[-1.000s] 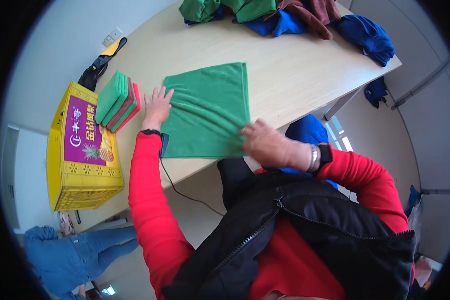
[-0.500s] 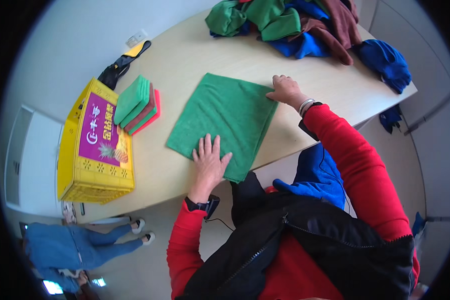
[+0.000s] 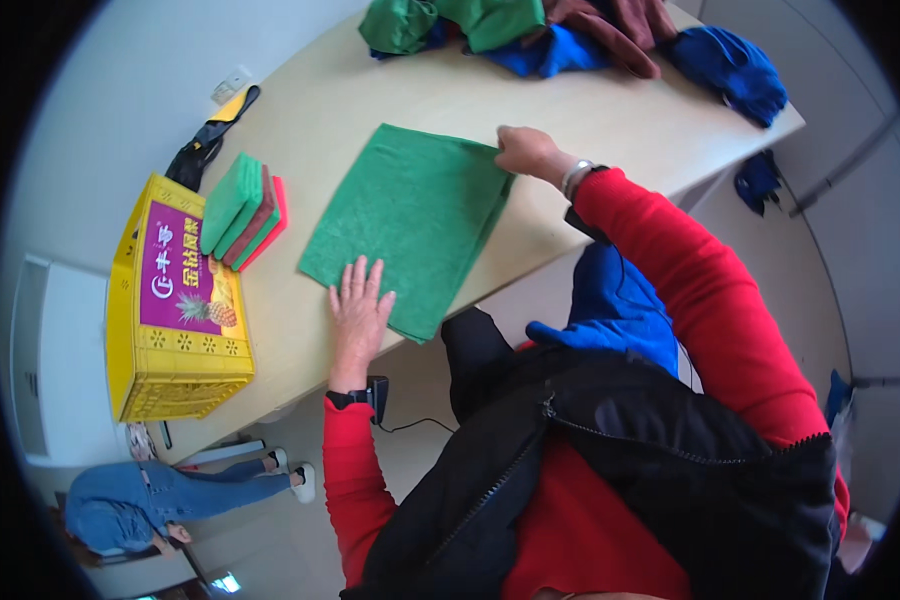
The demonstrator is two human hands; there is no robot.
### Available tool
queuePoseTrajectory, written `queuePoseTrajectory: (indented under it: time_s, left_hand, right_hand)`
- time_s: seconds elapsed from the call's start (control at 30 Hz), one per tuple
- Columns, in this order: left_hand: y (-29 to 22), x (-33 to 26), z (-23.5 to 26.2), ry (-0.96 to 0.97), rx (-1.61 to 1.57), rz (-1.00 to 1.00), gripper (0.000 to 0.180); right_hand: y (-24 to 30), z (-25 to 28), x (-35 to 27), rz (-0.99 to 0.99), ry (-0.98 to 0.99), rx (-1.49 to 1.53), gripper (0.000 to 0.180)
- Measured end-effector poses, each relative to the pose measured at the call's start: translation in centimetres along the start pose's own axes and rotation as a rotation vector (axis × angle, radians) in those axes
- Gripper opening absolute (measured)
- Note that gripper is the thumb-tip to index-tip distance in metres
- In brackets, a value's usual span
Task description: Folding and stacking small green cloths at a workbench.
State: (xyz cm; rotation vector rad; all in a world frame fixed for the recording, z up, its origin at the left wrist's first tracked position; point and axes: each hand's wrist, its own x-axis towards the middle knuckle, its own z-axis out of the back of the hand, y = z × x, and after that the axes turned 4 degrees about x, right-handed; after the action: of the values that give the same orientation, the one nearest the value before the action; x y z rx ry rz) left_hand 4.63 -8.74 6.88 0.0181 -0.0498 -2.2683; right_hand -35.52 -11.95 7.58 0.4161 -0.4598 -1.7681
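Note:
A folded green cloth [image 3: 410, 220] lies flat in a rough square on the table in front of me. My left hand [image 3: 358, 315] rests on its near left part, palm down, with the fingers stretched out. At the far right corner, my right hand [image 3: 526, 152] has its fingers curled closed on the cloth. Part of that corner is hidden under the hand. On the left stands a stack of folded cloths [image 3: 248, 212] in green, brown and red, leaning by the yellow crate.
The pale table [image 3: 310, 110] carries a yellow crate [image 3: 185, 370] with a purple panel at its left edge. Rumpled green, brown and blue cloths [image 3: 530, 45] are heaped at the far side. A black and yellow strap [image 3: 210, 140] lies by the wall. Another person [image 3: 160, 500] is at the lower left.
My right hand's fingers have closed on the cloth's far right corner. The left hand has slid toward the cloth's left edge. The cloth looks smoother, and the whole view has shifted.

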Motion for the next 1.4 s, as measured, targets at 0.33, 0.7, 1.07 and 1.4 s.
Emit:
queuePoseTrajectory:
  time_s: [0.33, 0.7, 1.07, 1.4]
  left_hand:
    - [4.0, -1.5, 0.3, 0.047, 0.082, 0.085, 0.056]
    - [-2.3, -4.1, 2.2, -0.142, 0.019, -0.008, 0.050]
    - [-4.2, -8.0, -0.6, -0.400, -0.079, -0.071, 0.022]
    - [-3.9, -9.8, -1.2, -0.490, -0.153, -0.043, 0.018]
  right_hand:
    - [1.5, -0.5, -1.3, 0.019, 0.141, -0.109, 0.036]
    - [1.7, -2.3, -2.2, 0.089, 0.072, 0.037, 0.032]
    - [0.7, -1.3, -5.9, -0.064, 0.077, 0.451, 0.030]
    - [-2.7, -0.4, -13.1, 0.132, -0.028, 0.043, 0.037]
